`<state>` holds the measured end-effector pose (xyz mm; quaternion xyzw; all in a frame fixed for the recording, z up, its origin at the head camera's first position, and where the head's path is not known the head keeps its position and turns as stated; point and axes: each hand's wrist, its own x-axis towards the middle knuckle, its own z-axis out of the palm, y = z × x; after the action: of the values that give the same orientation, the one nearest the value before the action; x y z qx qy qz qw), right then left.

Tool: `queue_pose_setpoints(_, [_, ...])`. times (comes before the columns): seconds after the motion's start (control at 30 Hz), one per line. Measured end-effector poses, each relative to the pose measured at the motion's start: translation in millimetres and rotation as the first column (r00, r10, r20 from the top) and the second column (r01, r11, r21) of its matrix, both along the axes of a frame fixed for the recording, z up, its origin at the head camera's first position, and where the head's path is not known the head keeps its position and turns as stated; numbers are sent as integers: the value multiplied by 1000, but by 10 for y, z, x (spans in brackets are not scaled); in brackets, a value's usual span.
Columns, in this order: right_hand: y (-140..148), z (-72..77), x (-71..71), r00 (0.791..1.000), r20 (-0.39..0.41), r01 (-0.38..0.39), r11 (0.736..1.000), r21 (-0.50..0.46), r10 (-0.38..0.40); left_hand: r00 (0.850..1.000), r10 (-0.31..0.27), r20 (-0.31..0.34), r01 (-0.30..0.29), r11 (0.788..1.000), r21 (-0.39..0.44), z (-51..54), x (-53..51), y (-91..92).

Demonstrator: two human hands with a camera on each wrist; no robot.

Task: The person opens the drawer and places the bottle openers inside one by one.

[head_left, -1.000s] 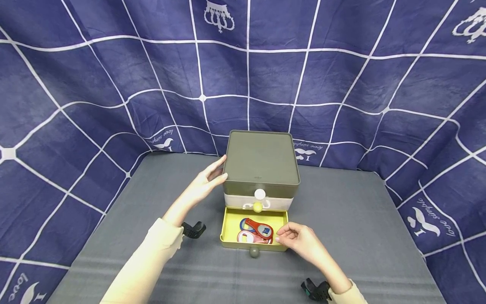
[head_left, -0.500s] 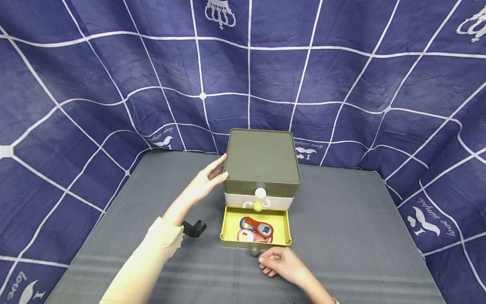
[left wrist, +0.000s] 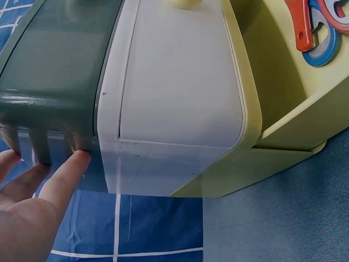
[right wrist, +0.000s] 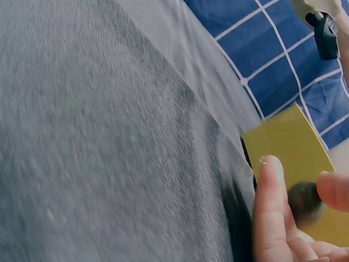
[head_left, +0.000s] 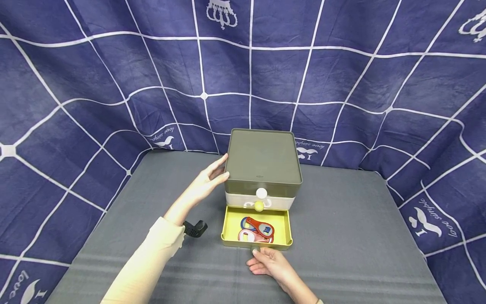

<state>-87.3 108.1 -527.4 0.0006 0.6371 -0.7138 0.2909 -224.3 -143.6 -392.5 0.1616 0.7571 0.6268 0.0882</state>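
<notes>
A stacked drawer box has a dark green top (head_left: 263, 156), a white middle tier (head_left: 235, 200) and a yellow bottom drawer (head_left: 282, 226), which stands pulled out. Flat red, blue and pink pieces (head_left: 263, 229) with rounded, ring-like ends overlap inside it; their kind is unclear. My left hand (head_left: 199, 185) rests straight fingertips against the green tier's left side, also seen in the left wrist view. At the drawer's front, my right hand (head_left: 270, 265) pinches the dark round drawer knob (right wrist: 305, 203) between thumb and fingers.
White (head_left: 261, 193) and yellow (head_left: 259, 206) knobs stick out above the drawer. A grey cloth (head_left: 341, 236) covers the table. Behind and at the sides hangs a blue curtain (head_left: 273, 76) with white lines. A black strap device (head_left: 195, 228) sits at the left wrist.
My right hand has moved from the drawer's right front corner, leftward and toward me, onto the knob. The left hand stays against the box, and the drawer remains out.
</notes>
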Motion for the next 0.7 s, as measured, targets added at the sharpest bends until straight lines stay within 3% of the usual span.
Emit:
queue_pose_setpoints(0.43, [-75,-17,-12,999,28,45,997,-65,-44,1000,5,13,-5,1000,4,-3,1,1])
queue_pose_setpoints(0.7, [-76,32,-194,998,-3,63,997,-45,-64,1000,-1,5,1,1000,4,-11,-6,0])
